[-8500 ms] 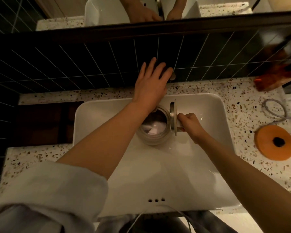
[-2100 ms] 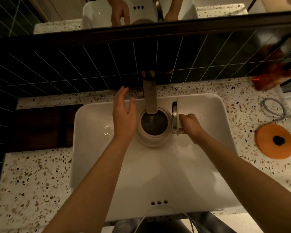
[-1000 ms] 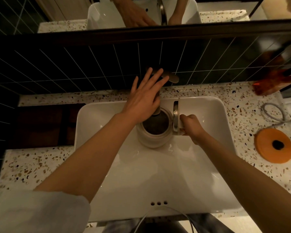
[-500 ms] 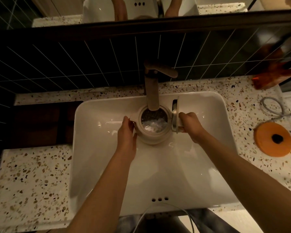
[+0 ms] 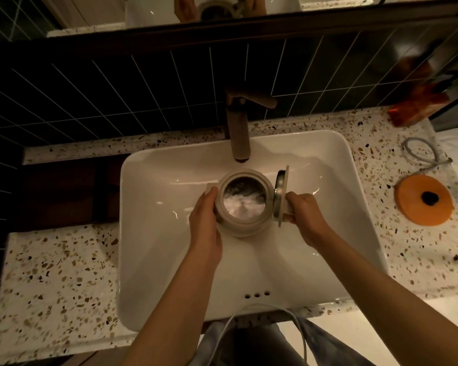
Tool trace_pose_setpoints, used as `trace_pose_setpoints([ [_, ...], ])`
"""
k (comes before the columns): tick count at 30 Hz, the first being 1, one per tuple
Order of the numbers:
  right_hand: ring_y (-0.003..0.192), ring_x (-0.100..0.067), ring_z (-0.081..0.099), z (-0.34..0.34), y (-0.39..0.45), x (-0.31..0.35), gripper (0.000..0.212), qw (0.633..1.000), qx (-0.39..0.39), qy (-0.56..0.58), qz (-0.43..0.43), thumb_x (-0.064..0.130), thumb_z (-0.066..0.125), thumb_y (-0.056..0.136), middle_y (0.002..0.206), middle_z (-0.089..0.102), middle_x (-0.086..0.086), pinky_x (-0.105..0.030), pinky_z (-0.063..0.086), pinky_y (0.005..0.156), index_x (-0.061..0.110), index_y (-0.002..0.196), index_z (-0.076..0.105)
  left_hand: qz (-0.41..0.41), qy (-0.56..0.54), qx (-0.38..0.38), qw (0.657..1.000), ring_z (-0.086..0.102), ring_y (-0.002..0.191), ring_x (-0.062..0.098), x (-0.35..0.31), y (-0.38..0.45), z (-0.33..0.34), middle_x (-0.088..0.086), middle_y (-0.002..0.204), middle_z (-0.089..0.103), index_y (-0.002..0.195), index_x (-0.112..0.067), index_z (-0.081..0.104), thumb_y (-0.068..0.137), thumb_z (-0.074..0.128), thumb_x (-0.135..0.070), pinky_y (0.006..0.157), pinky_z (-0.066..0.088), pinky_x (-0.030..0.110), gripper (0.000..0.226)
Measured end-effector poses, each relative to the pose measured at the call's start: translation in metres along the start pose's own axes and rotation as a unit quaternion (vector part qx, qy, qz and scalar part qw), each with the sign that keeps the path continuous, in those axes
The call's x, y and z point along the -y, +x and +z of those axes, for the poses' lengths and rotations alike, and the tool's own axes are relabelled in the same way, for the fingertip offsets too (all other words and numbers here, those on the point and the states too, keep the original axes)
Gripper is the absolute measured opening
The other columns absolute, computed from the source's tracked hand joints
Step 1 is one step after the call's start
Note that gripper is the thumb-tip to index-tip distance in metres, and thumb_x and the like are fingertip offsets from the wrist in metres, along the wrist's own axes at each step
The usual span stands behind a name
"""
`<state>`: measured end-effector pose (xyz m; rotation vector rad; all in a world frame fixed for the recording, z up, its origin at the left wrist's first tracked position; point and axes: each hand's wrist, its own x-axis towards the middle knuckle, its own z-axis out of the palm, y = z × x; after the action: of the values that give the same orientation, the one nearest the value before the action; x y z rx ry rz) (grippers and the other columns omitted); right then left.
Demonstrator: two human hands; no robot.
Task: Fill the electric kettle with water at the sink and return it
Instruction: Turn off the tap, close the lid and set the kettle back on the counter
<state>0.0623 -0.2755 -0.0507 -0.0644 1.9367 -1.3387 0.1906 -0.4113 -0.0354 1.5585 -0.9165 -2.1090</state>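
Observation:
A pale electric kettle is held over the white sink basin, a little nearer me than the brown faucet spout. Its hinged lid stands open on the right, and water shimmers inside. My left hand presses against the kettle's left wall. My right hand is closed around the handle on the right, which it mostly hides. The round orange kettle base lies on the counter to the right of the basin.
The speckled terrazzo counter surrounds the basin. A grey cord loops behind the base. An orange-brown packet sits at the back right corner. Dark tiled wall and a mirror rise behind the faucet.
My left hand left the faucet handle and came down onto the kettle's side. The kettle has come away from under the spout toward me, and no water stream shows now.

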Motion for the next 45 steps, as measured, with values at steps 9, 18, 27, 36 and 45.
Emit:
trace_pose_setpoints([
  [9, 0.061, -0.015, 0.063, -0.018, -0.072, 0.000, 0.035, 0.993, -0.087, 0.078, -0.025, 0.014, 0.047, 0.095, 0.060, 0.064, -0.004, -0.023, 0.048, 0.054, 0.012, 0.063, 0.061, 0.032, 0.046, 0.092, 0.994, 0.061, 0.093, 0.011, -0.005, -0.060, -0.013, -0.002, 0.089, 0.070, 0.102, -0.013, 0.073, 0.089, 0.061, -0.022, 0.089, 0.044, 0.029, 0.019],
  [18, 0.064, -0.029, 0.057, -0.068, -0.130, 0.004, 0.025, 0.973, -0.176, 0.143, -0.051, 0.021, 0.061, 0.073, 0.064, 0.054, -0.019, -0.043, 0.050, 0.070, 0.011, 0.051, 0.065, 0.058, 0.084, 0.192, 0.976, 0.059, 0.093, 0.016, 0.005, -0.110, 0.012, 0.004, 0.089, 0.067, 0.099, -0.004, 0.070, 0.088, 0.062, -0.017, 0.093, 0.042, 0.033, 0.019],
  [27, 0.064, -0.031, 0.049, -0.139, -0.166, -0.023, 0.023, 0.955, -0.226, 0.190, -0.033, 0.023, 0.064, 0.067, 0.064, 0.048, -0.018, -0.045, 0.043, 0.070, 0.000, 0.066, 0.063, 0.052, 0.134, 0.238, 0.961, 0.066, 0.097, 0.008, 0.049, -0.155, 0.056, -0.004, 0.094, 0.075, 0.108, -0.010, 0.073, 0.090, 0.061, -0.014, 0.098, 0.047, 0.033, 0.022],
  [36, 0.052, -0.023, 0.043, -0.201, -0.177, -0.057, 0.030, 0.961, -0.204, 0.187, -0.017, 0.030, 0.063, 0.064, 0.046, 0.044, -0.008, -0.032, 0.038, 0.054, 0.000, 0.067, 0.060, 0.074, 0.170, 0.226, 0.956, 0.062, 0.095, 0.010, 0.094, -0.191, 0.098, -0.006, 0.091, 0.073, 0.107, -0.010, 0.073, 0.091, 0.059, -0.015, 0.090, 0.045, 0.030, 0.022],
  [45, 0.046, -0.017, 0.045, -0.217, -0.175, -0.065, 0.025, 0.958, -0.201, 0.202, -0.029, 0.016, 0.058, 0.083, 0.046, 0.043, -0.007, -0.028, 0.042, 0.052, 0.004, 0.062, 0.055, 0.131, 0.238, 0.199, 0.942, 0.061, 0.113, 0.021, 0.105, -0.201, 0.117, 0.002, 0.111, 0.070, 0.119, -0.014, 0.067, 0.094, 0.058, -0.022, 0.085, 0.046, 0.026, 0.028],
])
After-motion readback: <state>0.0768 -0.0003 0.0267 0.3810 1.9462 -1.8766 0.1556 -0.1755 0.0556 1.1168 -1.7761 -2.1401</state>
